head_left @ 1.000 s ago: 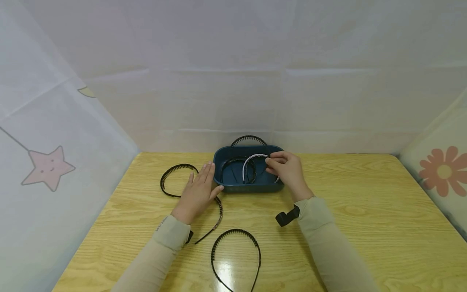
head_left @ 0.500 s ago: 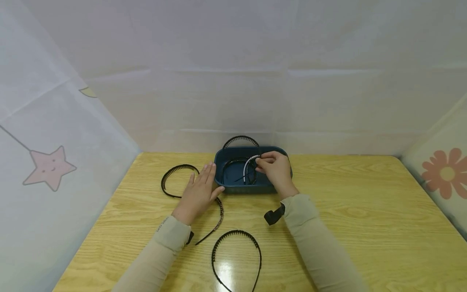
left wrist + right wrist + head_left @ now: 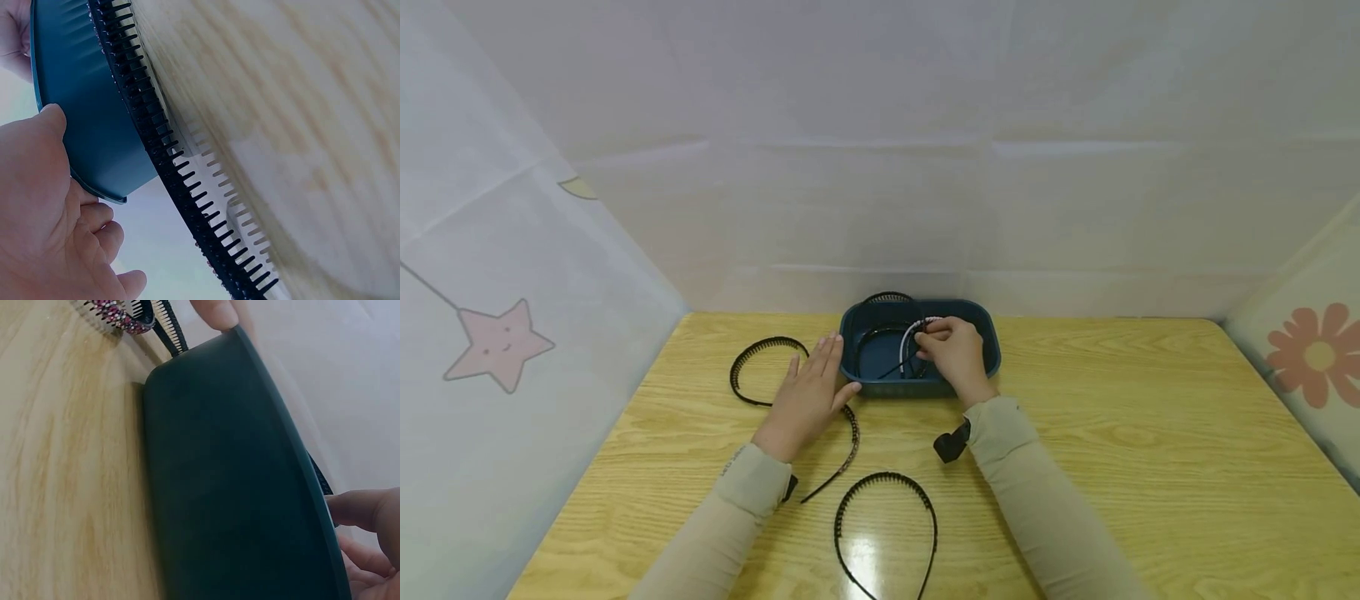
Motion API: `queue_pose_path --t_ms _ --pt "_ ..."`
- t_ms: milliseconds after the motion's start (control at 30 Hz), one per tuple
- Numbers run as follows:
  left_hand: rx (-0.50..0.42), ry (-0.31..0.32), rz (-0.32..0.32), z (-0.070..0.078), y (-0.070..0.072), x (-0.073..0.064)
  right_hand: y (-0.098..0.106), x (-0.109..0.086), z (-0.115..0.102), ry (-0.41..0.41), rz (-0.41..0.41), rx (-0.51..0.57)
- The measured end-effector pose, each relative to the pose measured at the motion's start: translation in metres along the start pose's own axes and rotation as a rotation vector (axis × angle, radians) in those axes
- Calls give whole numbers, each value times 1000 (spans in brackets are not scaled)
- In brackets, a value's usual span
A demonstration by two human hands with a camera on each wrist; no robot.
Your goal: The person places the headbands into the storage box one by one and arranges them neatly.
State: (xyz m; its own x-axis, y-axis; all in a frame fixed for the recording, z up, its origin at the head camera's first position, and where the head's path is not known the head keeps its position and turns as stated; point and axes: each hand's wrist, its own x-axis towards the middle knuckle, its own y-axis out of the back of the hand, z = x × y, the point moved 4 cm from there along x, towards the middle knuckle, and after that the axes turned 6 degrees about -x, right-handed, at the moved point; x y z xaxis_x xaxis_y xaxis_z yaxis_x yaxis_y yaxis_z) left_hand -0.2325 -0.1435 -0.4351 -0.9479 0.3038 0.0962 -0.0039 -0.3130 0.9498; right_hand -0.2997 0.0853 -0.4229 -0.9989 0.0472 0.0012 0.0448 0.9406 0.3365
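Note:
My right hand point(image 3: 955, 354) pinches a black toothed headband point(image 3: 889, 296) over the blue bin point(image 3: 917, 389). The headband's arch shows near the bin's back rim, and one thin end slants down inside. Within the bin lie a white headband point(image 3: 903, 354) and a dark headband point(image 3: 871, 332), partly hidden by the right hand. My left hand point(image 3: 805, 404) rests against the bin's left end with fingers extended, its thumb at the rim in the left wrist view. Beneath and beside this hand are a black toothed headband point(image 3: 736, 367) and one with sparkly beads point(image 3: 853, 446).
Another black toothed headband point(image 3: 934, 521) lies on the wooden table point(image 3: 1150, 467) near the front edge, between the forearms. A pale cloth backdrop point(image 3: 865, 167) stands right behind the bin, with printed cloth panels on both sides.
My right hand has moved left over the bin, carrying the black headband, whose arch has shifted left and sunk toward the back rim. The left hand has stayed at the bin's end.

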Motion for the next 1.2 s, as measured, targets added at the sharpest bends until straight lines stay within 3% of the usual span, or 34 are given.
queue_pose_path --t_ms 433,567,867,1200 --pt "10 3 3 -2 0 0 -5 0 -1 10 -75 -101" --pt "14 3 -1 -3 -1 0 -6 0 -2 32 -65 -106" --pt "6 3 -6 -2 -1 0 -3 -7 -6 192 -20 -143" --pt "-8 7 -9 -1 -2 0 10 -34 -9 295 -40 -145"
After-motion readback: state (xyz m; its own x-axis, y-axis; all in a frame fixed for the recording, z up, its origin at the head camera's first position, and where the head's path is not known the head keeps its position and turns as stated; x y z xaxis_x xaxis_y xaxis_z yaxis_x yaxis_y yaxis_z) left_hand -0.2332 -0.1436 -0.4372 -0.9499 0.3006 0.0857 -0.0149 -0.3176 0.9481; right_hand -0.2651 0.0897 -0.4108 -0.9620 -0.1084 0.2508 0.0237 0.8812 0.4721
